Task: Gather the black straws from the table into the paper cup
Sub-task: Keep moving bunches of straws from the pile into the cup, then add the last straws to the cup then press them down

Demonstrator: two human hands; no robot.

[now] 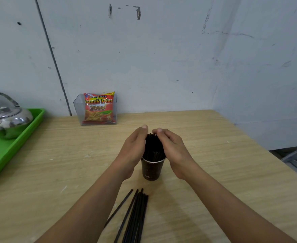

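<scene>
A dark paper cup [151,170] stands upright in the middle of the wooden table [214,155]. A bundle of black straws [153,146] stands in it, sticking up above the rim. My left hand [134,146] cups the bundle from the left and my right hand [172,146] cups it from the right, fingers curved round the straws, fingertips nearly meeting over the far side. Several more black straws [133,216] lie loose on the table in front of the cup, fanned toward me.
A clear plastic box [77,109] holding a red snack bag [98,107] stands at the back by the wall. A green tray [12,146] with a metal kettle [7,118] sits at the left. The table's right edge runs diagonally past a metal frame [296,160].
</scene>
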